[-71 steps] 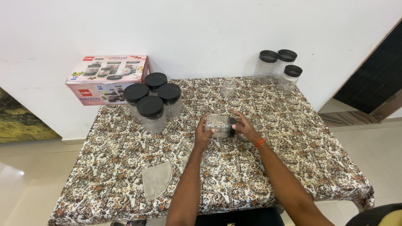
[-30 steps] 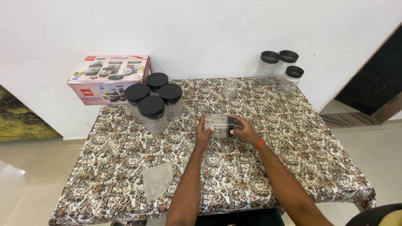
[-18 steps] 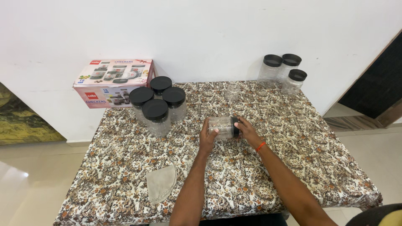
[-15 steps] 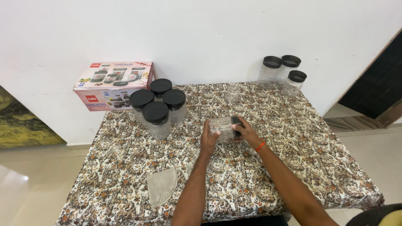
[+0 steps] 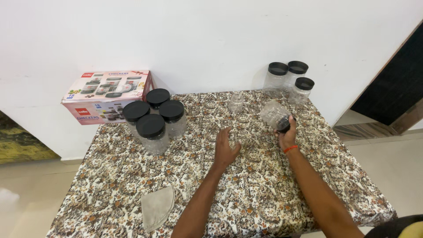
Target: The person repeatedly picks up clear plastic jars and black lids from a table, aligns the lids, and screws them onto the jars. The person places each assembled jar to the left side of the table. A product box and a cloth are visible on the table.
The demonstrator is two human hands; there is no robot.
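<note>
The right hand (image 5: 287, 137) grips a clear ribbed plastic jar (image 5: 274, 115) by its black lid, tilted above the desk (image 5: 264, 185), near 3 lidded jars (image 5: 288, 78). The left hand (image 5: 225, 150) hovers spread and empty. Held only at the lid, the smooth jar may slip and fall.

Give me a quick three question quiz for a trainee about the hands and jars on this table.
1. True or false: the left hand holds a jar.
2. Which hand holds the clear jar by its black lid end? A left, B right, C both.
3. How many lidded jars stand in the group beside the pink box?

Key: 1 false, it is open and holds nothing. 2 B, the right hand. 3 four.
</note>
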